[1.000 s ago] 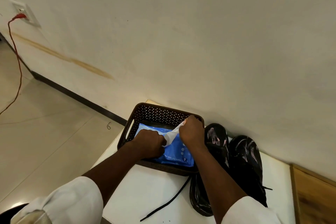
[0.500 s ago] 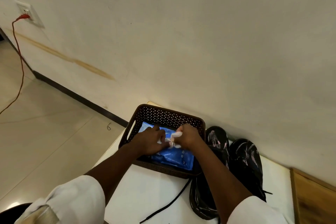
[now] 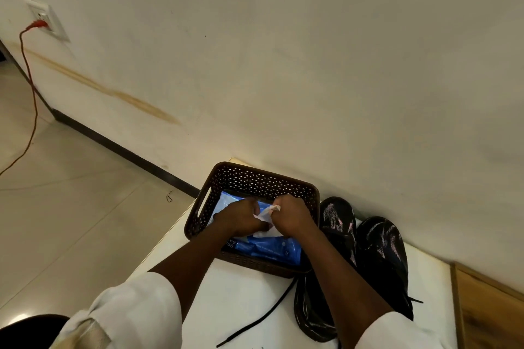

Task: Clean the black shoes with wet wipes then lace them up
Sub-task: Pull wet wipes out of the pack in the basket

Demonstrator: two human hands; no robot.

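I count two black shoes (image 3: pixel 368 258) side by side on the white desk (image 3: pixel 241 300), close to the wall edge, just right of one brown basket (image 3: pixel 255 181). The basket sits at the desk's far left corner. Inside it lies one blue pack of wet wipes (image 3: pixel 266 248), flat on the bottom. One black lace (image 3: pixel 255 320) lies loose on the desk, running from the basket's near side toward the near edge.

Both hands are in the basket. My right hand (image 3: pixel 292 217) has its fingers curled tight around one white wipe (image 3: pixel 266 214) that sticks up out of the pack. My left hand (image 3: pixel 241 219) presses down on the pack; I cannot tell if its fingers are curled or flat.
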